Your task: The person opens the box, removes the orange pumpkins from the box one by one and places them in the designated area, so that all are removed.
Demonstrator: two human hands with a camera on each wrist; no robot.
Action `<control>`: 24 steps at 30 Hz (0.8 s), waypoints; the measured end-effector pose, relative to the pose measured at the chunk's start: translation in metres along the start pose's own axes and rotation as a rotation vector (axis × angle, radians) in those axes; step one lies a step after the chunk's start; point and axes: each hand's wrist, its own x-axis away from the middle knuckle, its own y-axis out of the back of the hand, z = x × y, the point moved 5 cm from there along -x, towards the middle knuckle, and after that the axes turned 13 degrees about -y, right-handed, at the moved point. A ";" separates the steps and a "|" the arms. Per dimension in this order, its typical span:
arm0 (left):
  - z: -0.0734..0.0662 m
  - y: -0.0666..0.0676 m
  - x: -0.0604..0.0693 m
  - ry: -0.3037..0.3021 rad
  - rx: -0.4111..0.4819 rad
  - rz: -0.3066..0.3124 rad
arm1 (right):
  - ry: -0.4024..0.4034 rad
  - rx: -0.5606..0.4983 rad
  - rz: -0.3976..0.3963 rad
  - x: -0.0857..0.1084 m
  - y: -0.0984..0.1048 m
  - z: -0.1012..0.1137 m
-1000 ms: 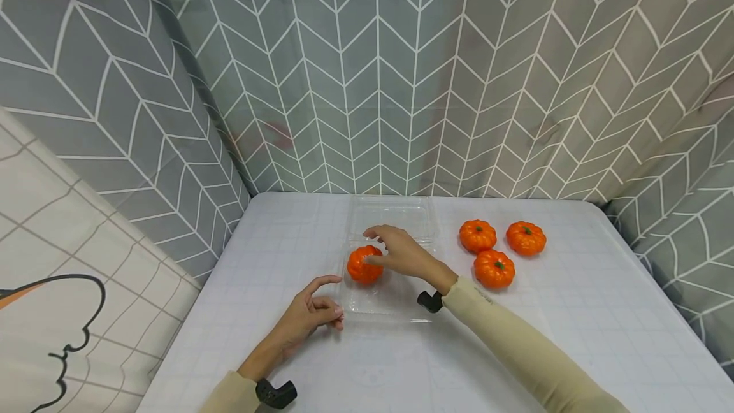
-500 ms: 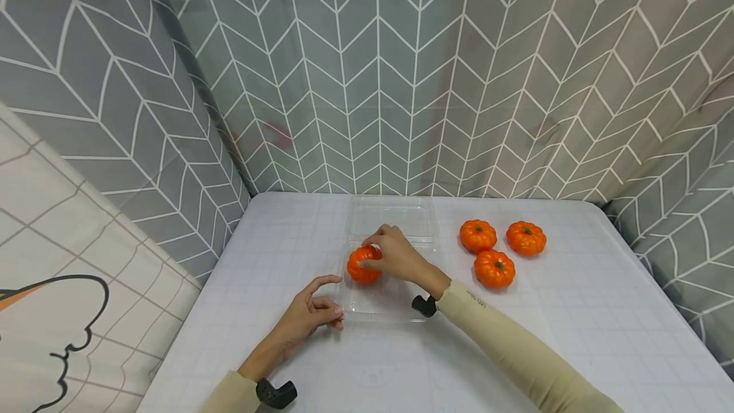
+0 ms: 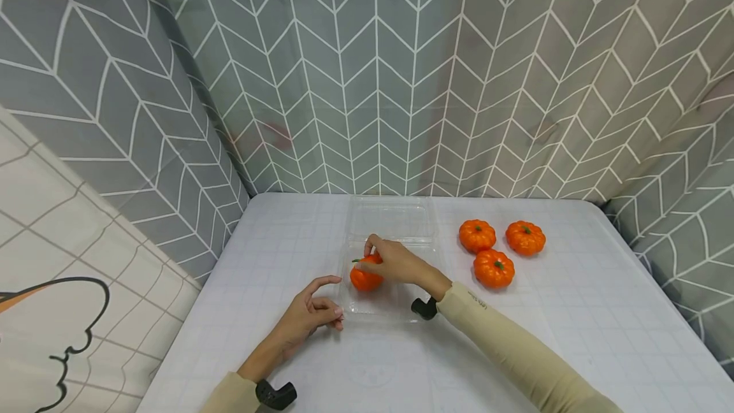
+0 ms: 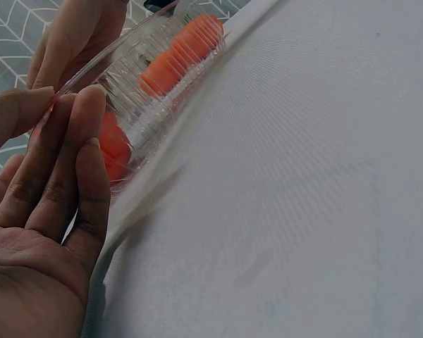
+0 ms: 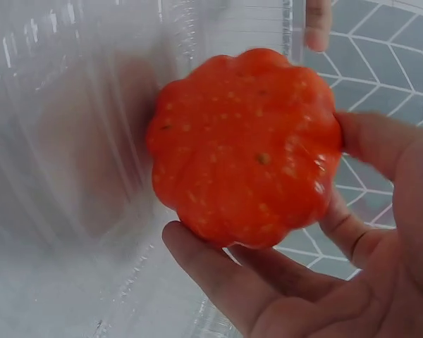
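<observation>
In the head view, a clear plastic clamshell box (image 3: 395,308) lies with its lid (image 3: 392,217) folded back. Over the left part of its base, my right hand (image 3: 400,264) grips a small orange pumpkin (image 3: 365,280) between thumb and fingers. The pumpkin is tilted, its green stem toward the left; the right wrist view shows its speckled underside (image 5: 243,151). Whether it touches the base I cannot tell. My left hand (image 3: 306,315) is at the box's left edge. In the left wrist view, its thumb and fingertips pinch the clear rim (image 4: 92,68).
To the right of the box, three more orange pumpkins sit on the white table: a back-left one (image 3: 477,236), a back-right one (image 3: 525,238) and a front one (image 3: 494,269). Grey herringbone curtain (image 3: 378,81) stands behind the table.
My right hand has closed round the pumpkin in the box. The pumpkin has tipped over, so its stem now shows on the left. My left hand has stayed in place.
</observation>
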 end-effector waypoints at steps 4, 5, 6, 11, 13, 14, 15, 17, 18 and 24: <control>-0.001 -0.001 0.000 -0.001 -0.001 -0.001 | -0.054 0.001 0.068 0.000 -0.001 -0.005; -0.001 -0.001 0.000 -0.002 -0.003 -0.003 | -0.063 0.005 0.083 0.000 -0.001 -0.006; -0.001 -0.001 0.000 -0.002 -0.004 -0.005 | -0.072 0.010 0.098 0.000 -0.001 -0.006; -0.001 -0.001 0.001 0.003 -0.008 -0.004 | -0.087 0.021 0.184 0.005 -0.002 -0.006; 0.000 0.000 0.000 0.004 -0.007 -0.005 | -0.075 0.040 0.203 0.006 -0.002 -0.006; 0.000 0.000 0.000 0.004 -0.007 -0.007 | -0.067 0.052 0.209 0.007 -0.003 -0.006; 0.000 0.000 0.000 0.005 -0.005 -0.010 | -0.057 0.060 0.213 0.007 -0.003 -0.006; 0.000 0.000 -0.001 0.008 -0.003 -0.015 | -0.037 0.070 0.219 0.009 -0.003 -0.005; 0.000 0.000 0.000 0.011 -0.003 -0.016 | -0.026 0.074 0.219 0.009 -0.004 -0.005; 0.001 0.001 -0.001 0.013 -0.004 -0.016 | 0.024 0.066 0.192 0.010 -0.004 -0.006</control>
